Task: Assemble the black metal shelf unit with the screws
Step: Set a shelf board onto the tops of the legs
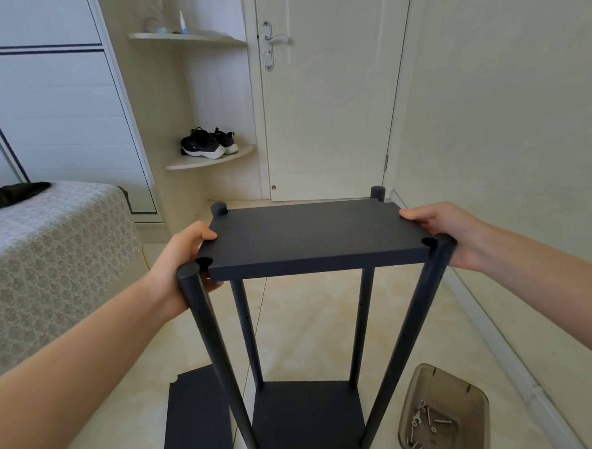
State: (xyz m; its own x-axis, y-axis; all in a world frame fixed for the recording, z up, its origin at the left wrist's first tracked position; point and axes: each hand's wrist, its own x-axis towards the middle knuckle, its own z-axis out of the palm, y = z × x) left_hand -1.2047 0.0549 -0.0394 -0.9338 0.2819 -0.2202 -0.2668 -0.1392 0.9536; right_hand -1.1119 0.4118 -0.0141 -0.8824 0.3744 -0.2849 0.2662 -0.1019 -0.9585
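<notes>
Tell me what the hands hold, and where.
The flat black metal top shelf panel: left hand at its left edge, right hand at its right edge.

the tiled floor point(303, 330) bears the shelf unit point(306, 416), a loose black panel point(197, 421) and a screw tray point(441, 412).

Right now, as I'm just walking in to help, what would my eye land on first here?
The tall black shelf frame stands at centre, with the left hand and right hand gripping the ends of its top panel. On the floor, a spare black panel lies lower left and a brown tray of screws lower right.
</notes>
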